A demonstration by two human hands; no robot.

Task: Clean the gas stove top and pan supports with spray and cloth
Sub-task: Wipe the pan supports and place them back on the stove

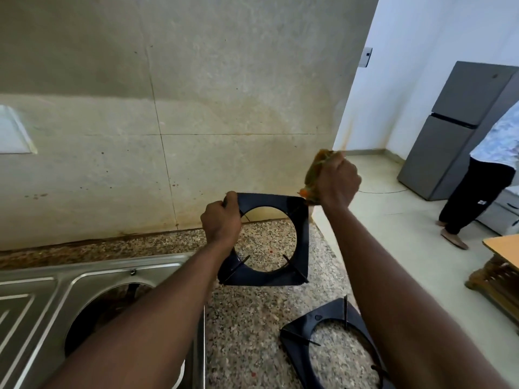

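Left hand point(222, 220) grips raised pan support point(266, 240); right hand point(338, 181) clutches cloth point(314, 169) at its corner

Both arms reach forward, bare. The left hand point(222, 223) curls round a corner of the support point(264, 277) — knuckles up. The right hand point(338, 181) sits higher, fisted on the cloth point(314, 169).

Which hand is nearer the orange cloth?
Right: the right hand grips the cloth at the held pan support's far right corner; the left hand grips its far left corner.
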